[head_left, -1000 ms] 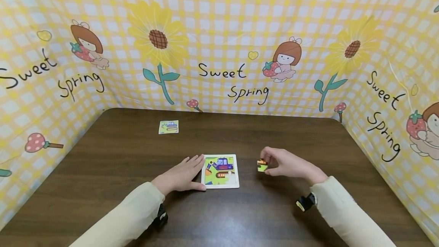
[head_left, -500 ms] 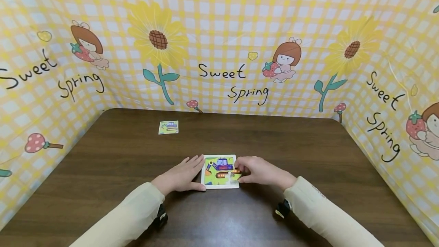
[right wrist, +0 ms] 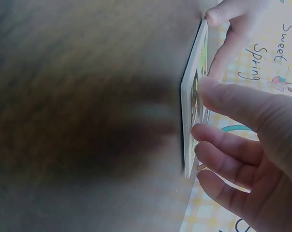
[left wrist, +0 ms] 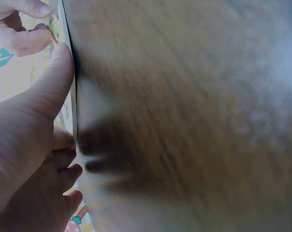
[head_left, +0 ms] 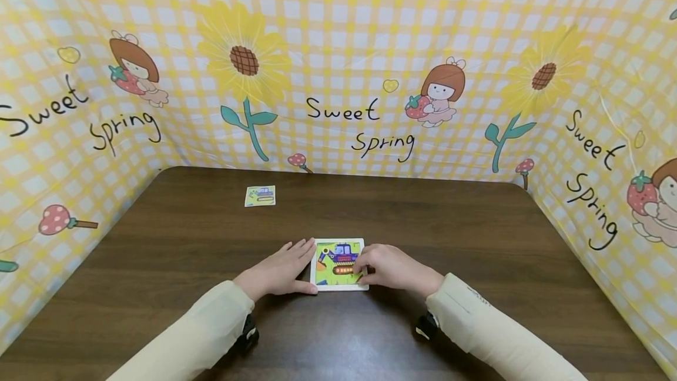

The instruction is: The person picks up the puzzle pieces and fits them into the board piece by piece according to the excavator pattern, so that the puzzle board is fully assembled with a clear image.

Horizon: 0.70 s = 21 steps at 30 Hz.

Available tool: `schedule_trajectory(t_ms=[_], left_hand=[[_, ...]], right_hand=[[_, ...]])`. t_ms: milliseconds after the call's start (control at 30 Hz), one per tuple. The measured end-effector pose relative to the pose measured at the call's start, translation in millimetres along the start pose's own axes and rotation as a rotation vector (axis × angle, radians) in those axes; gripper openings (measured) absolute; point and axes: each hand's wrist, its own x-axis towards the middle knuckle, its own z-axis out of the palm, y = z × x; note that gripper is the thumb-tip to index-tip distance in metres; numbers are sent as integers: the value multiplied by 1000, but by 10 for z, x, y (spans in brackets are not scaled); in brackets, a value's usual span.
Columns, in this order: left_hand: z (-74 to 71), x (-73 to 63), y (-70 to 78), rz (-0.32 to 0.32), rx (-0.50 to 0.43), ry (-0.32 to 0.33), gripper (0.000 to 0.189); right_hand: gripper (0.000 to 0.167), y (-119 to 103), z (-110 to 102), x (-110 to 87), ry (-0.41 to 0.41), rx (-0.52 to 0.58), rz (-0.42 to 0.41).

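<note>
A jigsaw puzzle [head_left: 338, 288] in a white tray lies on the table, showing a purple excavator on green. My left hand [head_left: 276, 270] rests along its left side, fingers extended and thumb at the lower left corner. Over the tray's right side, my right hand [head_left: 394, 266] holds a puzzle piece [head_left: 353, 279] at the lower right of the picture, with thumb and fingers bent. Those fingers hide part of the piece. The right wrist view shows the thumb [right wrist: 223, 96] and fingertips down at the puzzle's surface, and the tray's pale edge [right wrist: 185, 101].
A small picture card [head_left: 260, 196] with a similar excavator lies toward the back left of the brown wooden table [head_left: 449, 210]. Yellow checked cloth [head_left: 338, 46] with flowers and lettering stands around the back and sides.
My right hand has moved left from beside the tray, carrying the puzzle piece into the white gap at the picture's lower right. The left hand has stayed put.
</note>
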Motion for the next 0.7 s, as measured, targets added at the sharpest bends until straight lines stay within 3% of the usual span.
schedule_trajectory(t_ms=[367,567,700], left_hand=[[-5,45,-21,9,4,-14,86],[-11,71,-56,-7,-93,-29,90],[-63,51,-104,6,-177,6,93]], right_hand=[[7,3,2,-16,4,-39,-16],[5,-1,-11,-15,-12,-52,-15],[9,13,-85,-23,11,-29,5]])
